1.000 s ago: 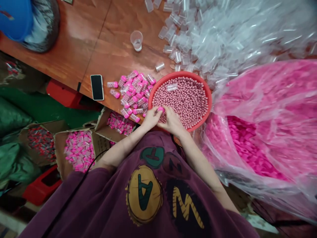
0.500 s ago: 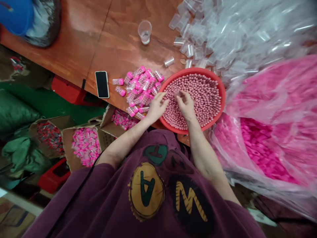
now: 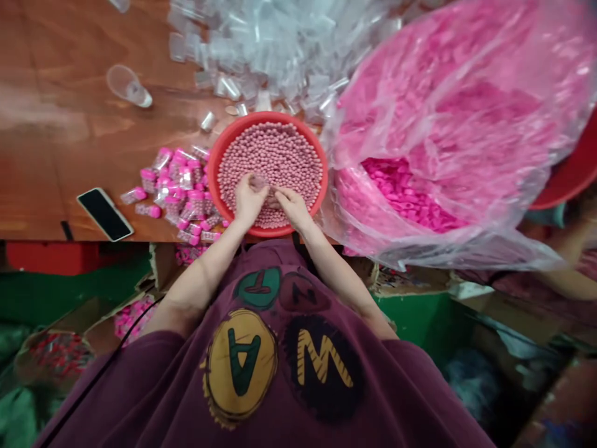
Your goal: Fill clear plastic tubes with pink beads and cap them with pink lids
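Bare fingers meet over the beads at the centre of the frame, where a worker's left hand (image 3: 249, 200) curls around what appears to be a clear tube (image 3: 258, 181), its outline smeared by blur. The right hand (image 3: 293, 208), just beside it, has thumb and fingertips drawn close together; whether anything is pinched there cannot be told. Beneath both hands, pale pink beads (image 3: 273, 144) fill a red bowl (image 3: 213, 171) at the front edge of a wooden table (image 3: 69, 134).

The tube looks light, stiff and smooth, apt to slip in a loose grip and best held around the middle of its wall, leaving the mouth free; its thin plastic may dent under a hard squeeze. The beads look hard, light and quick to roll, easier to gather in bunched fingertips than singly.

Left of the bowl, a heap of pink-capped tubes (image 3: 175, 190) lies on the wood, with a dark-screened phone (image 3: 106, 214) farther left and a clear cup (image 3: 125, 86) at upper left. Loose empty tubes (image 3: 280, 37) spread across the top of the frame. At upper right, just beside the bowl, bulges a translucent bag (image 3: 466, 130) of bright pink pieces (image 3: 410, 198).
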`<state>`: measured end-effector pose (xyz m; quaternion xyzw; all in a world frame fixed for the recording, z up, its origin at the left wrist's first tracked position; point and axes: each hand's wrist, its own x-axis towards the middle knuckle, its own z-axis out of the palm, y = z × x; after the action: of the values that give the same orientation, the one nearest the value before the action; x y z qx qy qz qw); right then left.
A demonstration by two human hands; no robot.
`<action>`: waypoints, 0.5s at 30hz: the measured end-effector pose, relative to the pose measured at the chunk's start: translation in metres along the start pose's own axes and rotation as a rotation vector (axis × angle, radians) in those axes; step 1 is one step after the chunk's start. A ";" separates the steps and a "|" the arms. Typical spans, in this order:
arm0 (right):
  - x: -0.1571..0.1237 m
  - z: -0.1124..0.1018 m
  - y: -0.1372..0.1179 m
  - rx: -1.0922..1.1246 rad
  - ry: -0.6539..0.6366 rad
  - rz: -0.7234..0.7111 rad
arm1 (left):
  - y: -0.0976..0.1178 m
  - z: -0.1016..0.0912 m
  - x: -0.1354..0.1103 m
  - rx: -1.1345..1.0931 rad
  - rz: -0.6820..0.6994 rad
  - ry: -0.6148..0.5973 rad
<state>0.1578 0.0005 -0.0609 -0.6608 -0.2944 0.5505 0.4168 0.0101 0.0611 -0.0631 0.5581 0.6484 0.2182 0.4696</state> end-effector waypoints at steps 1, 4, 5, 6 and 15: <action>-0.001 -0.020 -0.002 -0.042 0.036 -0.013 | 0.002 -0.005 0.003 0.137 0.007 0.026; 0.001 -0.108 -0.010 -0.214 0.241 -0.076 | 0.007 -0.019 0.015 0.422 0.073 -0.042; 0.003 -0.143 -0.012 -0.321 0.350 -0.099 | 0.009 -0.020 0.018 0.453 0.087 -0.071; 0.008 -0.179 -0.013 -0.426 0.458 -0.101 | 0.011 -0.018 0.020 0.460 0.094 -0.093; 0.056 -0.319 0.031 -0.780 0.655 0.052 | 0.019 0.070 0.023 0.271 0.091 -0.171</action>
<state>0.4785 -0.0393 -0.1001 -0.9121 -0.3154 0.1738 0.1957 0.0809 0.0710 -0.0888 0.6617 0.6036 0.1015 0.4329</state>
